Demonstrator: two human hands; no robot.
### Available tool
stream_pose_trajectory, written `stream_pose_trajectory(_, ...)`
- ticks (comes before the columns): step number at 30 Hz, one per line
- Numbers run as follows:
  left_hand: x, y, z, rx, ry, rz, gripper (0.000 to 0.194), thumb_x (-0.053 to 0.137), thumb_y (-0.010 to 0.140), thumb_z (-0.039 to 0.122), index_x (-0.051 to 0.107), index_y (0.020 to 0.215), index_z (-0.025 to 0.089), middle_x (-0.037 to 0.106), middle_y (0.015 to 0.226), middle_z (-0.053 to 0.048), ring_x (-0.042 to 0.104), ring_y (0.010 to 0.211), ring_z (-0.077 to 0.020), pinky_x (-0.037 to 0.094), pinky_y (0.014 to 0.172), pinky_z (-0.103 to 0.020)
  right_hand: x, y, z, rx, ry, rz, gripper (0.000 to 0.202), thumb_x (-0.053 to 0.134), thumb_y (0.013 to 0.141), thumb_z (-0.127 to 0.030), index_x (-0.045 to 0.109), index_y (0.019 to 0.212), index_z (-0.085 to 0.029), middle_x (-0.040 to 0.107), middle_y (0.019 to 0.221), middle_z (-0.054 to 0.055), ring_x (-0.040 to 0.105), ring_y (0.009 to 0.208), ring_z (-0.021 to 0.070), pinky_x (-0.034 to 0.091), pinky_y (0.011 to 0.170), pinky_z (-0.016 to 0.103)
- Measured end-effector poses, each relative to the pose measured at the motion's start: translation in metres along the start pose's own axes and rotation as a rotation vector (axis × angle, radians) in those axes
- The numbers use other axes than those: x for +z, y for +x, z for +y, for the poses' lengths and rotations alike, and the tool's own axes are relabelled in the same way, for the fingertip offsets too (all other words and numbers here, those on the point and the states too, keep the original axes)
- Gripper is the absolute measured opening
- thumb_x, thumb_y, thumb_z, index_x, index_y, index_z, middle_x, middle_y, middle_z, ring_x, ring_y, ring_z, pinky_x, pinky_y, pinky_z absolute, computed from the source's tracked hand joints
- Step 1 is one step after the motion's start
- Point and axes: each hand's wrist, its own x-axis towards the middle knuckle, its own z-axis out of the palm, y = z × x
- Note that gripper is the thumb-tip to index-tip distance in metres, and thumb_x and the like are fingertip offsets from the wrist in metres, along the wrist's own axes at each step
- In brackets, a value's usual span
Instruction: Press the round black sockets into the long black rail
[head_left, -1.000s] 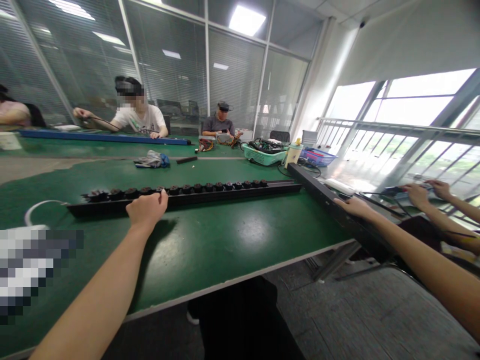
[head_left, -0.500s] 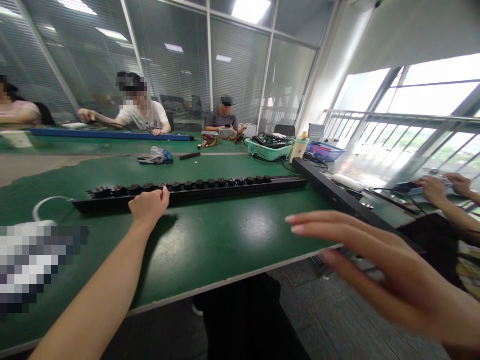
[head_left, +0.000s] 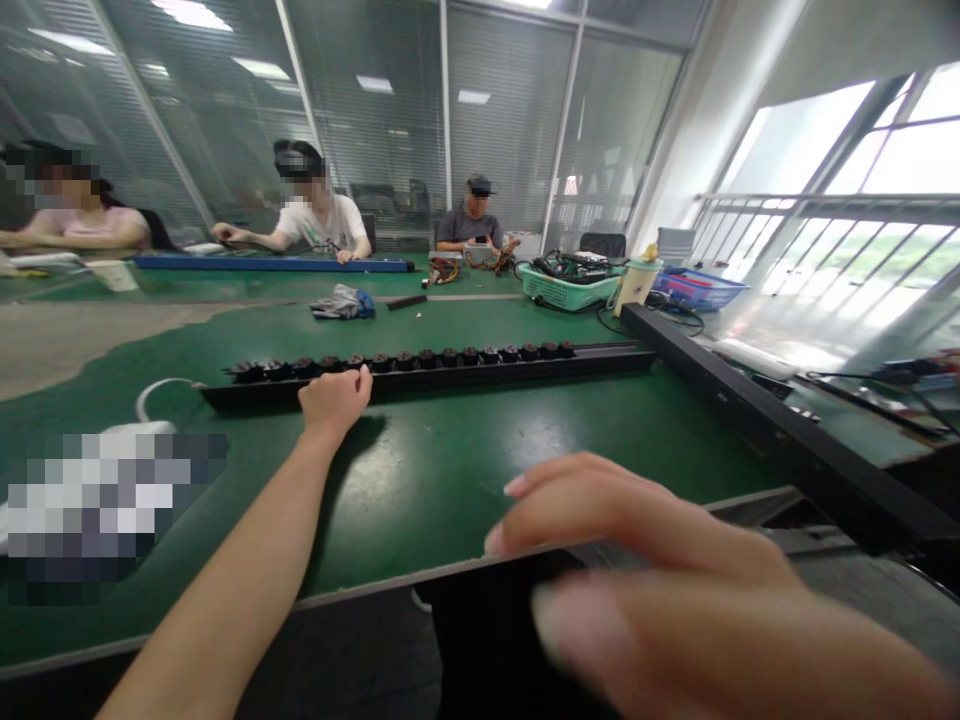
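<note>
A long black bar (head_left: 510, 374) lies across the green table (head_left: 450, 450), with a row of dark round parts (head_left: 427, 358) along its top. My left hand (head_left: 335, 402) is closed at the near edge of the bar, left of its middle; whatever its fingertips grip is too small or hidden to name. In the right foreground my right hand (head_left: 660, 560) hovers close to the camera, fingers apart and slightly bent, with nothing in it. It touches neither the bar nor the table top.
A long black beam (head_left: 757, 430) slants along the right side. Farther back are a green basket (head_left: 574, 290), a bottle (head_left: 636, 288), a blue basket (head_left: 701, 289), gloves (head_left: 343, 302) and a blue bar (head_left: 270, 264). Several people sit across the table.
The view has turned left, so the table things appear farther right. My right hand has moved left and closer to the camera, its fingers more bent. My left hand stays at the bar.
</note>
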Motion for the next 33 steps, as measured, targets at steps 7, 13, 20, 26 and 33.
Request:
stream_pose_trajectory(7, 0.012, 0.009, -0.007, 0.291, -0.113, 0.256, 0.047, 0.042, 0.102, 0.047, 0.07, 0.12, 0.014, 0.071, 0.122, -0.023, 0.064, 0.119, -0.0381, 0.047, 0.103, -0.049, 0.05, 0.056, 0.222, 0.276, -0.388, 0.07, 0.043, 0.046, 0.107, -0.048, 0.068, 0.134, -0.023, 0.071, 0.13, 0.018, 0.062, 0.13, 0.0372, 0.048, 0.116, 0.062)
stream_pose_trajectory(13, 0.031, 0.013, -0.007, 0.489, -0.195, 0.278, 0.06, 0.048, 0.104, 0.05, 0.059, 0.155, 0.021, 0.055, 0.162, -0.016, 0.039, 0.157, -0.0365, 0.021, 0.132, -0.059, 0.037, 0.049, 0.361, 0.579, -0.569, -0.079, 0.085, 0.054, 0.094, -0.08, 0.057, 0.154, -0.019, 0.055, 0.161, 0.023, 0.042, 0.154, 0.0468, 0.022, 0.126, 0.077)
stream_pose_trajectory(20, 0.038, 0.014, -0.009, 0.467, -0.17, 0.216, 0.061, 0.043, 0.106, 0.054, 0.06, 0.155, 0.021, 0.064, 0.153, -0.017, 0.045, 0.153, -0.0359, 0.02, 0.133, -0.06, 0.025, 0.05, 0.388, 0.512, -0.559, -0.227, 0.076, 0.063, 0.089, -0.082, 0.071, 0.14, -0.026, 0.068, 0.145, 0.017, 0.057, 0.138, 0.0409, 0.037, 0.121, 0.064)
stream_pose_trajectory(26, 0.033, 0.016, -0.009, 0.5, -0.197, 0.235, 0.054, 0.044, 0.107, 0.052, 0.065, 0.145, 0.02, 0.068, 0.14, -0.017, 0.054, 0.138, -0.0339, 0.024, 0.131, -0.058, 0.024, 0.049, 0.39, 0.519, -0.551, -0.207, 0.069, 0.07, 0.087, -0.077, 0.075, 0.133, -0.025, 0.07, 0.14, 0.015, 0.06, 0.131, 0.039, 0.043, 0.114, 0.057)
stream_pose_trajectory(33, 0.024, 0.012, -0.006, 0.502, -0.173, 0.257, 0.05, 0.043, 0.107, 0.052, 0.07, 0.134, 0.019, 0.071, 0.121, -0.017, 0.059, 0.123, -0.0333, 0.032, 0.127, -0.055, 0.02, 0.034, 0.374, 0.479, -0.502, -0.144, 0.061, 0.07, 0.087, -0.079, 0.077, 0.119, -0.028, 0.073, 0.133, 0.012, 0.062, 0.126, 0.0388, 0.046, 0.109, 0.057)
